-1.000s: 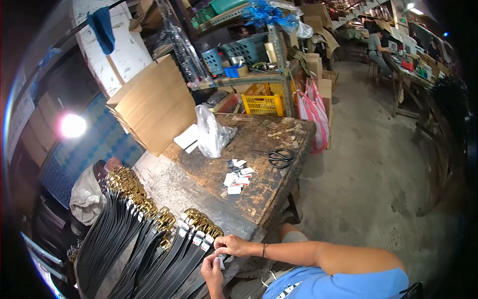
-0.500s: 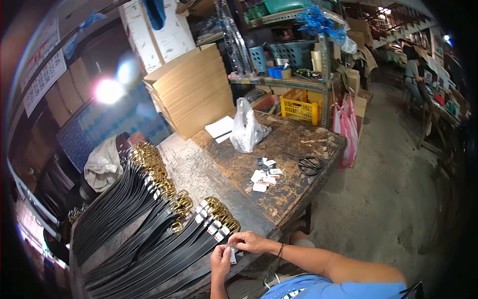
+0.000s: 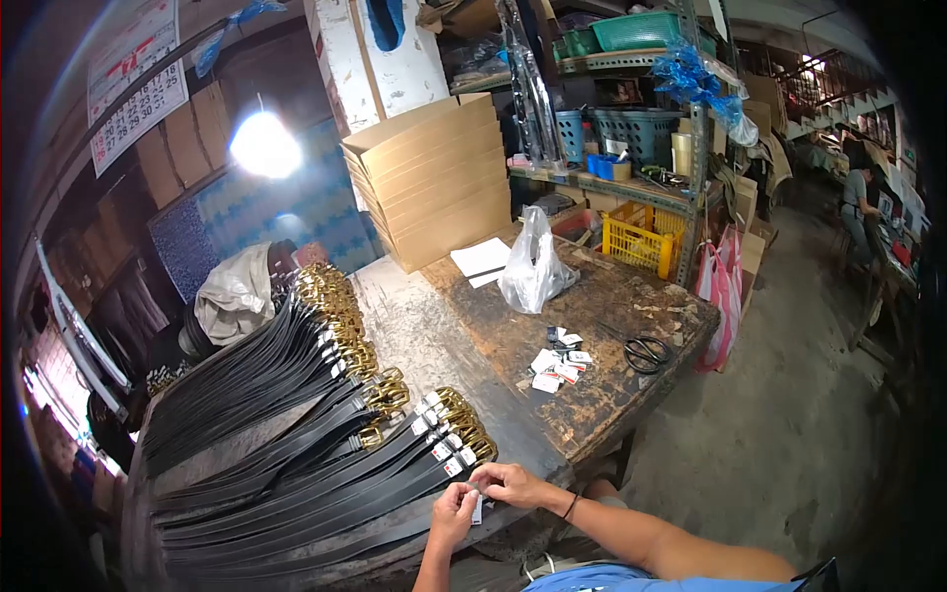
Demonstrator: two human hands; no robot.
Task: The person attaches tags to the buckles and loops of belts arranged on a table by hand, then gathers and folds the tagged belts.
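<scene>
My left hand (image 3: 454, 515) is closed in a pinch at the table's front edge, beside a small white tag (image 3: 477, 510) that hangs at its fingertips. My right hand (image 3: 513, 485) pinches close against the left fingertips; whatever is between its fingers is too small to make out. Just beyond both hands lies a row of black belts (image 3: 345, 503) with gold buckles (image 3: 464, 419). White tags (image 3: 444, 451) sit near the buckle ends. Further left, a larger pile of black belts (image 3: 247, 370) has its gold buckles (image 3: 335, 306) bunched together.
Loose tags (image 3: 560, 367), scissors (image 3: 646, 355) and a clear plastic bag (image 3: 535, 266) lie on the worn wooden tabletop (image 3: 631, 311). Cardboard boxes (image 3: 434, 183) are stacked behind. A yellow crate (image 3: 636, 242) stands under the shelf. Another person (image 3: 856, 207) sits far right.
The camera view has shifted, so the scene appears further right and lower. Both hands stay together at the same tag, with little change in their pinch.
</scene>
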